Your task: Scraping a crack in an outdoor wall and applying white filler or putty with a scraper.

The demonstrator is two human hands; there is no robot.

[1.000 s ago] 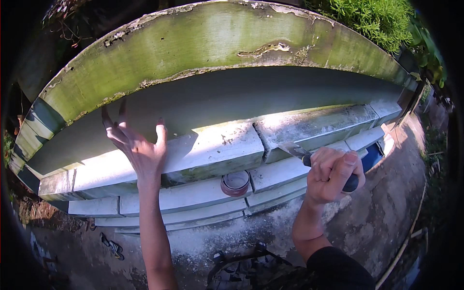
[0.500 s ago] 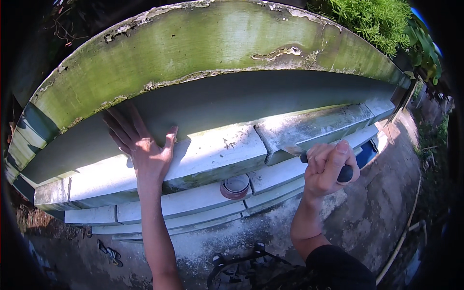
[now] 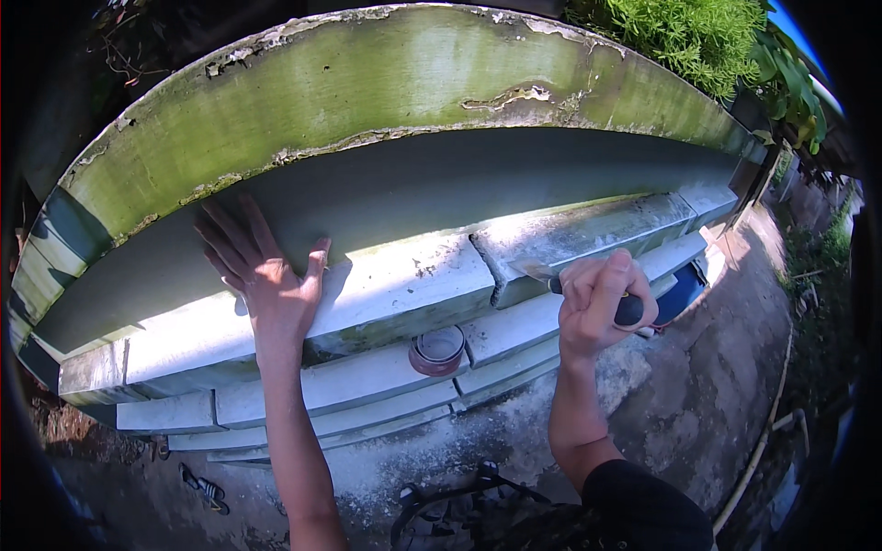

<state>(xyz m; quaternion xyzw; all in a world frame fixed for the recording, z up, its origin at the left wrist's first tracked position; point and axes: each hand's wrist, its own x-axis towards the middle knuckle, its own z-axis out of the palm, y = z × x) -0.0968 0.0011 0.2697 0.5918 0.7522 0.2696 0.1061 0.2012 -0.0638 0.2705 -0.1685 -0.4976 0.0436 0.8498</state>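
Note:
My left hand [image 3: 276, 280] lies flat with fingers spread, its palm on the pale ledge [image 3: 404, 275] and its fingertips reaching toward the shaded grey wall [image 3: 395, 188] behind. In my right fist is a scraper [image 3: 533, 269] with a dark handle and a short metal blade. The blade points left, over the ledge's front edge, close to a dark gap [image 3: 485, 266] between two blocks. From this angle I cannot tell whether the blade touches the surface. On the step below sits a small reddish-brown pot [image 3: 435, 352] with a pale inside.
A curved, moss-green slab [image 3: 358, 92] with flaking edges overhangs the ledge. Pale steps [image 3: 322, 390] descend toward a stained concrete floor [image 3: 689, 404]. Sandals [image 3: 207, 487] lie at lower left. Leafy plants [image 3: 680, 41] hang at upper right, and a thin pole [image 3: 761, 450] runs along the right.
The whole view has shifted slightly. My right hand has moved a little left and away from me with the scraper, nearer the gap. My left hand stays on the ledge.

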